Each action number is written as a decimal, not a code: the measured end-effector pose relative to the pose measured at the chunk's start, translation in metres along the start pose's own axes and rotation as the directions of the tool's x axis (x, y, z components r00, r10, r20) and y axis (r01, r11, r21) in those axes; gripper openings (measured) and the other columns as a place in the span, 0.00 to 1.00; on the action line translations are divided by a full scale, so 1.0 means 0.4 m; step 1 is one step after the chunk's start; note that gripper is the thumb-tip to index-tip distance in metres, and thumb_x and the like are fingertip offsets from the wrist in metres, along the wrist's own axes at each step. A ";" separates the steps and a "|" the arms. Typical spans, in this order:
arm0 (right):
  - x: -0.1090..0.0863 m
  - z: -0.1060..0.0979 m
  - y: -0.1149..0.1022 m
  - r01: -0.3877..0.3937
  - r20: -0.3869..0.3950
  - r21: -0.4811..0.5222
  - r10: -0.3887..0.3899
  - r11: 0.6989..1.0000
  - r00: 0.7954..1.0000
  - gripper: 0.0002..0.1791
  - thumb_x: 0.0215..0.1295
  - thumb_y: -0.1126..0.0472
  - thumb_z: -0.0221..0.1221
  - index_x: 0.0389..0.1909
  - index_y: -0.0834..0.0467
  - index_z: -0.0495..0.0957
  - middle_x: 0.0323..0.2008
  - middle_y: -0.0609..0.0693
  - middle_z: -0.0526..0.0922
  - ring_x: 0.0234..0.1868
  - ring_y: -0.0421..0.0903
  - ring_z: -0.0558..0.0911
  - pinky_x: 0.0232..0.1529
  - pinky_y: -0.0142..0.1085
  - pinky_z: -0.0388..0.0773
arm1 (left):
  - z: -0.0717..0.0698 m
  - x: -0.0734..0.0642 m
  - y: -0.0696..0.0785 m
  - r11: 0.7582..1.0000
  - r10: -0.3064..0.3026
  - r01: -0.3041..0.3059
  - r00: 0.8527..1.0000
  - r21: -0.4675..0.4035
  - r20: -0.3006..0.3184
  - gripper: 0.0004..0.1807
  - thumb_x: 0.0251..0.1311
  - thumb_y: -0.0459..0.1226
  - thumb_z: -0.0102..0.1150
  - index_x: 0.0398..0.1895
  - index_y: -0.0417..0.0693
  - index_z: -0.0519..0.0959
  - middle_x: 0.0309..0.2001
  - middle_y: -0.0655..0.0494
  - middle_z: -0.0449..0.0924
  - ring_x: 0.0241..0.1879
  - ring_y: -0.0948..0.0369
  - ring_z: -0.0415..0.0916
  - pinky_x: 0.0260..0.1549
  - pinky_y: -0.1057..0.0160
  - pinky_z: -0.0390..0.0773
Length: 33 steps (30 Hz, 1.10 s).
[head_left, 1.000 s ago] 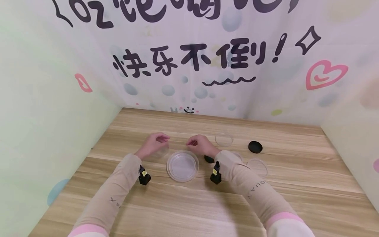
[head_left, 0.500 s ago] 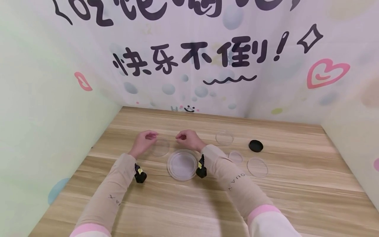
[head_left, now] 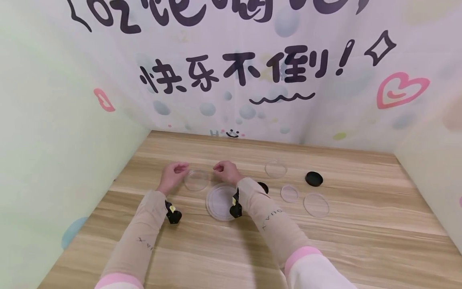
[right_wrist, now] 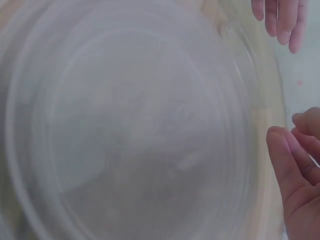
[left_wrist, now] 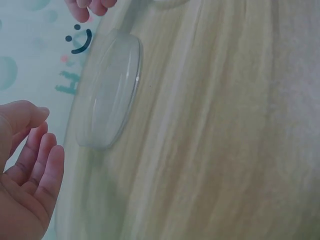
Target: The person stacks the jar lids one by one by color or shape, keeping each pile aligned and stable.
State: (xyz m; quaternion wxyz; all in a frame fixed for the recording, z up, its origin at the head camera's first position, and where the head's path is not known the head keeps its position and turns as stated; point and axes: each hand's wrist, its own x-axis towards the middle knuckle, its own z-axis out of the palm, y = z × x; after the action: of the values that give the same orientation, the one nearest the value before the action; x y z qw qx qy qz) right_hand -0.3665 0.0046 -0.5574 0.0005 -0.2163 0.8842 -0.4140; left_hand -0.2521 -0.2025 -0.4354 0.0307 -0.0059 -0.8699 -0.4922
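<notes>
A round clear plastic dish (head_left: pixel 196 180) lies on the table between the two hands. My left hand (head_left: pixel 174 176) is just left of it, fingers loosely bent and apart from the rim. In the left wrist view the same dish (left_wrist: pixel 112 92) stands clear of the left hand (left_wrist: pixel 27 170), which holds nothing. To the dish's right is my right hand (head_left: pixel 227 171), its thumb and fingers loosely curled with nothing visible between them. Below the right wrist sits a wider stack of clear round dishes (head_left: pixel 218 202), partly covered by the wrist camera; it fills much of the right wrist view.
Several round pieces are spread to the right: clear ones at the back (head_left: pixel 276 169), a small clear one (head_left: pixel 289 193), a larger clear disc (head_left: pixel 316 205) and a black lid (head_left: pixel 314 179). Another black piece (head_left: pixel 263 187) is half hidden behind the right sleeve. A printed cloth (head_left: pixel 231 80) hangs behind.
The left hand has drawn left, off the clear dish, which now shows fully. My right hand has moved left, nearer that dish, and its sleeve now covers part of the dish stack.
</notes>
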 end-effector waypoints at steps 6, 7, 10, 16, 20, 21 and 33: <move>-0.015 0.012 -0.047 -0.009 0.010 0.058 0.008 0.998 1.000 0.08 0.50 0.60 0.55 0.31 0.55 0.79 0.24 0.43 0.79 0.26 0.35 0.76 0.25 0.23 0.72 | 0.005 -0.013 -0.019 0.999 -0.033 0.033 0.999 0.003 0.006 0.14 0.53 0.29 0.55 0.44 0.32 0.73 0.42 0.38 0.75 0.42 0.49 0.72 0.44 0.57 0.73; -0.017 0.010 -0.054 -0.042 0.040 0.078 0.039 0.996 0.998 0.08 0.51 0.59 0.56 0.33 0.55 0.79 0.25 0.43 0.79 0.27 0.35 0.76 0.26 0.24 0.72 | 0.007 -0.014 -0.022 0.999 -0.037 0.037 0.999 -0.002 0.006 0.15 0.53 0.29 0.55 0.44 0.32 0.74 0.41 0.38 0.75 0.41 0.48 0.72 0.45 0.56 0.72; -0.018 0.014 -0.055 -0.111 0.111 0.093 0.101 0.989 0.989 0.14 0.51 0.54 0.61 0.37 0.55 0.79 0.29 0.45 0.80 0.31 0.38 0.77 0.28 0.27 0.74 | 0.011 -0.014 -0.036 0.999 -0.043 0.043 0.999 -0.019 0.023 0.15 0.51 0.29 0.57 0.44 0.33 0.73 0.41 0.38 0.75 0.41 0.48 0.72 0.45 0.56 0.72; -0.002 0.054 -0.006 -0.146 0.114 0.067 0.138 0.987 0.984 0.17 0.47 0.52 0.64 0.36 0.58 0.78 0.28 0.44 0.79 0.29 0.36 0.76 0.28 0.25 0.73 | 0.020 -0.011 -0.063 0.997 -0.011 0.013 0.999 -0.073 0.033 0.15 0.47 0.30 0.61 0.41 0.35 0.76 0.36 0.42 0.77 0.36 0.52 0.74 0.39 0.59 0.75; 0.009 0.078 0.013 -0.183 0.119 0.029 0.178 0.983 0.977 0.15 0.49 0.56 0.62 0.38 0.59 0.78 0.30 0.47 0.79 0.30 0.39 0.77 0.28 0.29 0.74 | 0.023 -0.018 -0.055 0.996 -0.082 0.083 0.996 -0.044 0.041 0.15 0.50 0.28 0.57 0.43 0.32 0.74 0.39 0.39 0.76 0.39 0.50 0.73 0.41 0.59 0.75; 0.017 0.085 0.023 -0.186 0.129 0.026 0.181 0.982 0.975 0.15 0.49 0.56 0.63 0.37 0.58 0.78 0.29 0.46 0.79 0.30 0.39 0.76 0.28 0.29 0.74 | 0.023 -0.020 -0.054 0.995 -0.092 0.094 0.995 -0.040 0.041 0.15 0.51 0.28 0.56 0.44 0.32 0.74 0.40 0.39 0.75 0.40 0.49 0.73 0.41 0.60 0.75; 0.095 0.170 0.150 -0.136 0.140 0.031 0.131 0.990 0.982 0.19 0.41 0.47 0.67 0.36 0.49 0.79 0.27 0.40 0.79 0.28 0.35 0.76 0.26 0.27 0.74 | 0.018 -0.018 -0.059 0.994 -0.105 0.105 0.994 -0.014 0.006 0.15 0.52 0.30 0.57 0.44 0.33 0.75 0.39 0.41 0.77 0.38 0.52 0.74 0.38 0.63 0.74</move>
State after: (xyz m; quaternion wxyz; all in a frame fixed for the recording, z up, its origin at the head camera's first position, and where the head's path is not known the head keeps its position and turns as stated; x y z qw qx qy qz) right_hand -0.4119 -0.0259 -0.6393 0.0936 -0.1846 0.8861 -0.4148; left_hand -0.2461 -0.2083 -0.4599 0.0024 0.0381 -0.8656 -0.4993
